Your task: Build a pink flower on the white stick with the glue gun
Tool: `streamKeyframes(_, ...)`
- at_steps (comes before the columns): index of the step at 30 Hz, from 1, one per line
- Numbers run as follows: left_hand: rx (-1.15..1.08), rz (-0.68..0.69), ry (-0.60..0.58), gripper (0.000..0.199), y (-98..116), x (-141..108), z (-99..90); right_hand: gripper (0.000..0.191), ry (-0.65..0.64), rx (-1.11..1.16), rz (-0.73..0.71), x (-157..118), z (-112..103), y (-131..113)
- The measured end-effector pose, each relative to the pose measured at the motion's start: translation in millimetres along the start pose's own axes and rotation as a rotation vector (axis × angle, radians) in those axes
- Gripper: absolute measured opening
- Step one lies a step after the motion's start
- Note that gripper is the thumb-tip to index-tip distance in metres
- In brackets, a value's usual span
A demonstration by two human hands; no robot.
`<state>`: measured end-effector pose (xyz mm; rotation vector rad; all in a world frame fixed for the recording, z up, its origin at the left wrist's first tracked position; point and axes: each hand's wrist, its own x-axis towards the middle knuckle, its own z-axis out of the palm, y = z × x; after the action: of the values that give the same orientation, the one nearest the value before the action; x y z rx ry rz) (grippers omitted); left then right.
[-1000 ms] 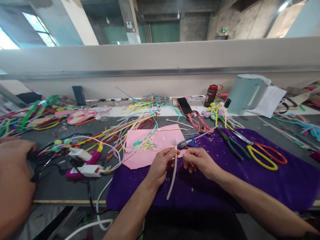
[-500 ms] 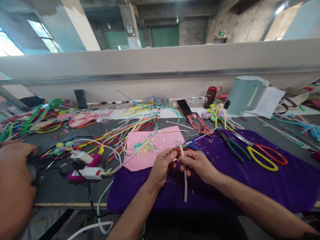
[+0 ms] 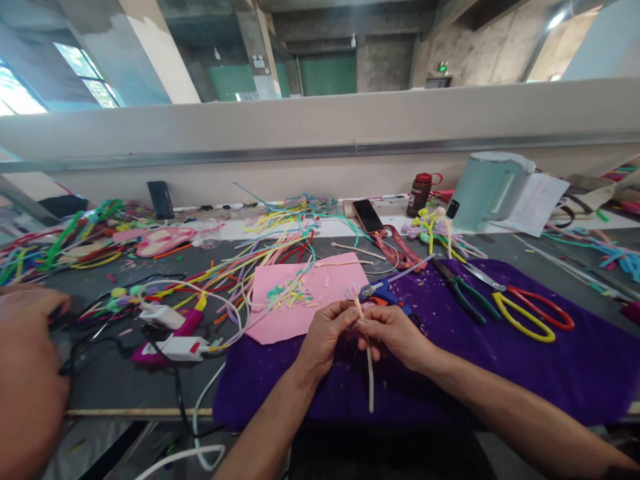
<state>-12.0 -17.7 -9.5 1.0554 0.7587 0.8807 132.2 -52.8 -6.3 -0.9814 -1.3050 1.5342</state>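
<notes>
While both hands meet over the purple mat [image 3: 480,380] in the head view, the stem [image 3: 371,383] stands between them, pale and thin. Its long axis runs from far to near: the lilac tuft [image 3: 352,291] lies on the far side of the grip, slightly left, and the bare tail points toward the person, leaning a little right. The left hand [image 3: 326,331] pinches the stem just below the tuft, so it seems the nearer of the two to that end. The right hand [image 3: 390,331] holds it narrowly between thumb and finger, just nearer along the shaft; its curled lower fingers partly hide the stem. Just beyond the right hand lies the blue tool [image 3: 384,292]; the pink sheet [image 3: 280,323] lies to the far left, the pliers [image 3: 457,287] and scissors [image 3: 527,310] well to the right.
</notes>
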Motion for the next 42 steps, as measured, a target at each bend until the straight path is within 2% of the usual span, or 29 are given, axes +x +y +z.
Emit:
streamKeyframes(6,-0.053,0.009,-0.014,0.019,-3.2,0.3,-0.8,0.032,-0.012,-0.04,0.01,1.3,2.8,5.2)
streamKeyframes(17,-0.025,0.017,-0.051,0.023,1.8,-0.1,1.2,0.03,0.003,-0.03,0.011,0.0,2.1,3.8)
streamKeyframes(23,-0.021,0.004,-0.055,0.02,2.9,-1.1,1.4,0.031,0.009,-0.065,-0.004,-0.2,2.3,1.5)
streamKeyframes(28,-0.071,-0.013,-0.106,0.019,2.3,-2.9,3.1,0.032,0.008,-0.109,-0.025,-0.7,2.3,2.3)
streamKeyframes(34,-0.056,0.014,-0.057,0.022,0.1,-4.6,4.6,0.032,-0.017,-0.173,-0.031,-2.6,1.2,5.9)
streamKeyframes(38,-0.083,0.041,0.058,0.021,3.3,-3.9,-1.4,0.03,-0.022,-0.23,-0.027,-3.2,-1.7,3.5)
streamKeyframes(42,-0.211,0.145,0.176,0.017,15.8,-3.0,-14.6,0.026,0.063,-0.291,-0.042,-2.0,-8.6,-0.4)
